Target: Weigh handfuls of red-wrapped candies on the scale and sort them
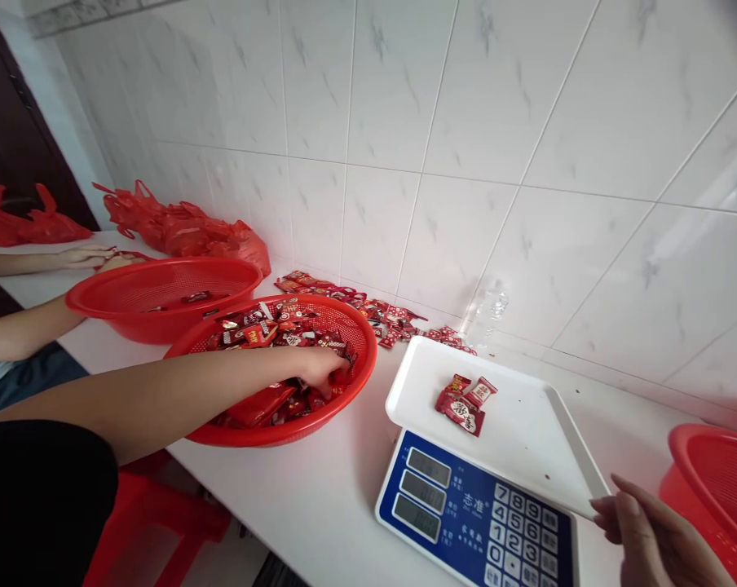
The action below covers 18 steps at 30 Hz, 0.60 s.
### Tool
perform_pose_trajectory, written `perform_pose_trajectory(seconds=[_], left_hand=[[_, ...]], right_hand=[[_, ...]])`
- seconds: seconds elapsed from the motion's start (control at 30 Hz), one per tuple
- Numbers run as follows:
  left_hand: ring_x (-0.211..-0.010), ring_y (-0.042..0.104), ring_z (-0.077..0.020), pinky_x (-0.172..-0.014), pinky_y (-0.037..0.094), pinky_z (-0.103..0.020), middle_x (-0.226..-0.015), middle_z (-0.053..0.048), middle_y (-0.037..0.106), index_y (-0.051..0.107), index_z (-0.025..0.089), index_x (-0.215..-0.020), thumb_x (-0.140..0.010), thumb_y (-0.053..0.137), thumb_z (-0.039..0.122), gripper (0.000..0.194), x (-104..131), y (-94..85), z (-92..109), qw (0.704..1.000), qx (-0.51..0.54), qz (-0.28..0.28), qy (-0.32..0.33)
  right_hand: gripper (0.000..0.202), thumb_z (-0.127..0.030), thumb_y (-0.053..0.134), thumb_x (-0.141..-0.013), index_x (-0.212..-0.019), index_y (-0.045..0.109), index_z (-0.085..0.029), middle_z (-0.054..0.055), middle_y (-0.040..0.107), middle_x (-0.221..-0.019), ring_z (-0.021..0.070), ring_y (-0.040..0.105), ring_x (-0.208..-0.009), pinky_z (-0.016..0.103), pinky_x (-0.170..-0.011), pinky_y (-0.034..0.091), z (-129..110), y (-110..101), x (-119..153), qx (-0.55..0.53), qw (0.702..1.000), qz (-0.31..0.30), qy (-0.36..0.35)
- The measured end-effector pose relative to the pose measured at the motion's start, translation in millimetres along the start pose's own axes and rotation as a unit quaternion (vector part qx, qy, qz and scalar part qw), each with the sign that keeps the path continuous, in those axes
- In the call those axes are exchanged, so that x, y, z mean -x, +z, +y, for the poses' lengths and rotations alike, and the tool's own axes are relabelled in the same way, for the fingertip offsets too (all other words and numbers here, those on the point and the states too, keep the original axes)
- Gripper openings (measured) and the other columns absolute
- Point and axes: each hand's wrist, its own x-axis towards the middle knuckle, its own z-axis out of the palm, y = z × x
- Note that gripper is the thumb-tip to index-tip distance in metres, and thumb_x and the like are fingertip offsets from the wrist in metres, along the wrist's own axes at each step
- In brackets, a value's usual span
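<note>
My left hand reaches into a red plastic basket filled with small wrapped snack packets. Its fingers are closed around what looks like a red packet at the basket's right side, and the fingertips are partly hidden. At the lower right, my right hand is at the near right corner of the white scale tray, fingers apart and seemingly touching the rim. A few red packets lie together on that tray. Below it is the blue keypad panel of the digital scale.
Another red basket with few packets stands left, by another person's arms. Red plastic bags, loose packets and a clear bottle line the tiled wall. A red basket stands right; a red stool is below.
</note>
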Motion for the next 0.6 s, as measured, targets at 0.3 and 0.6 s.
perform_pose_trajectory(seconds=[0.3,0.6], left_hand=[[-0.092,0.066,-0.0238,-0.076,0.050,-0.027,-0.099,0.000,0.072,0.069,0.025,-0.098,-0.057,0.076,0.028,0.042,-7,-13.3,-20,0.993,0.106,0.039,0.025],[-0.084,0.066,-0.0225,-0.069,0.051,-0.026,-0.088,0.000,0.072,0.066,0.021,-0.087,-0.061,0.069,0.039,0.031,2,-47.6,-27,0.978,0.148,0.147,0.030]], right_hand=[[0.080,-0.024,0.065,-0.083,-0.148,0.019,-0.033,0.009,0.065,-0.110,0.0120,0.061,-0.060,0.029,-0.053,0.053,16,-3,-18,-0.122,0.981,-0.066,-0.139],[0.056,-0.026,0.056,-0.089,-0.143,0.040,-0.025,0.010,0.066,-0.103,0.0123,0.062,-0.062,0.020,-0.044,0.052,28,-2,-15,0.035,0.961,-0.112,-0.251]])
